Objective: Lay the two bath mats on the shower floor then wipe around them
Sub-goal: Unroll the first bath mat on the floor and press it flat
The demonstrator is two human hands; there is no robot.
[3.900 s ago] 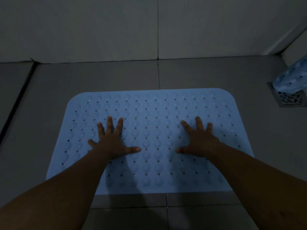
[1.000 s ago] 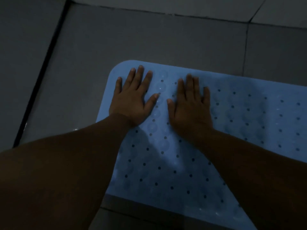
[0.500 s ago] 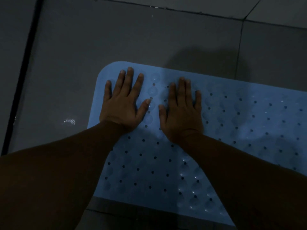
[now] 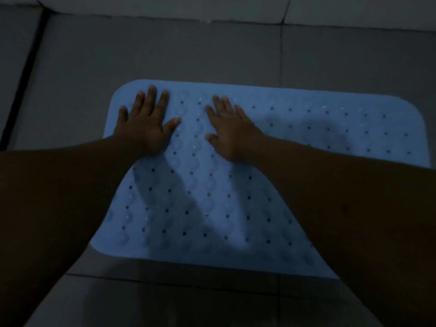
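A light blue bath mat [image 4: 295,142] with rows of small holes lies flat on the grey tiled shower floor [image 4: 188,50], and on its far left part the left hand [image 4: 147,125] and right hand [image 4: 232,133] press palm-down with fingers straight and spread.

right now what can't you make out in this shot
- Blue bath mat, head view: the near right corner is hidden by the right forearm, and the right edge is cut by the frame.
- Second bath mat: out of frame.
- Mat surface under the left hand and right hand: covered by the flat palms.
- Shower floor: too dim to judge wetness.
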